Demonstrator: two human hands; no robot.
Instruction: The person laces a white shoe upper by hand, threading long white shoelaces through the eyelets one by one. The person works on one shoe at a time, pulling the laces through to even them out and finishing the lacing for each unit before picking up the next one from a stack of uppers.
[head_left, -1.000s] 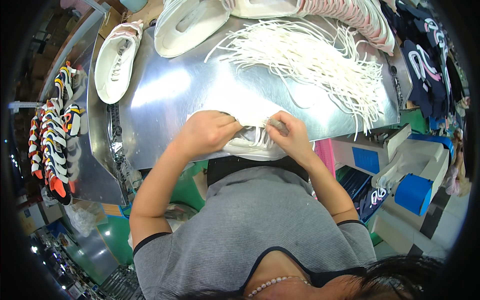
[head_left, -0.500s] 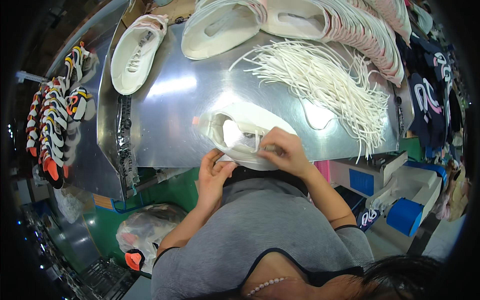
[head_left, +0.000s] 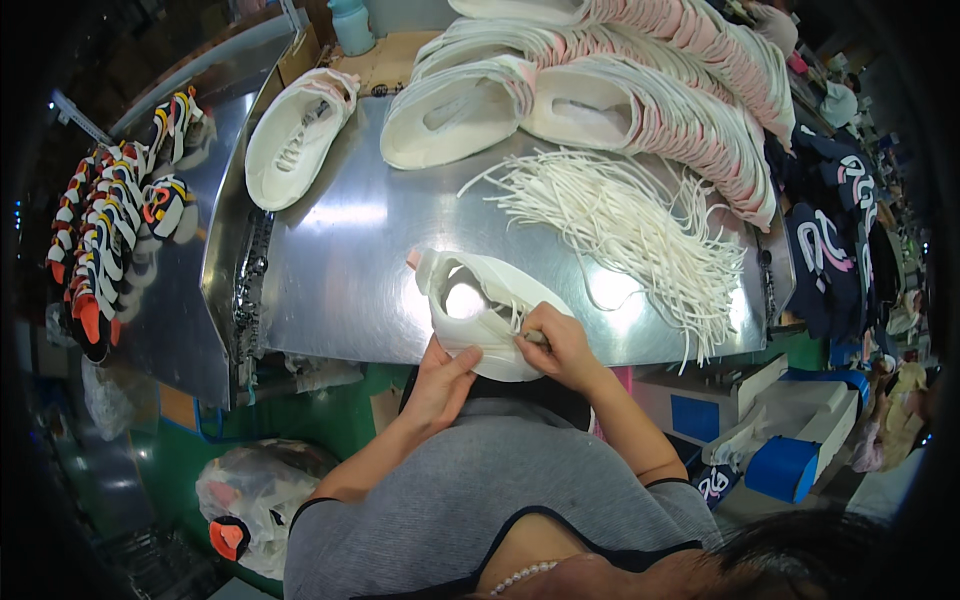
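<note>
A white shoe upper [head_left: 540, 290] lies at the near edge of the metal table, its opening facing up and a small pink tab at its far-left end. My left hand [head_left: 443, 382] grips the upper's near side, thumb on the outer face and fingers partly hidden. My right hand [head_left: 560, 348] is closed at the eyelets, pinching a small greyish object [head_left: 536, 338] whose kind I cannot make out. A short length of white lace [head_left: 515, 316] shows at the eyelets beside these fingers.
Loose white laces [head_left: 640, 235] are heaped at the right of the metal table [head_left: 340, 300]. Nested white uppers [head_left: 690, 150] fill the back right; a laced upper [head_left: 300, 145] lies back left. Colourful shoe parts [head_left: 110, 240] stand further left. A blue-and-grey machine [head_left: 785, 465] is at right.
The view has tilted, so the table sits lower in the picture. The upper has turned a little. My left thumb now presses its side, and my right fingers have curled in tighter at the eyelets.
</note>
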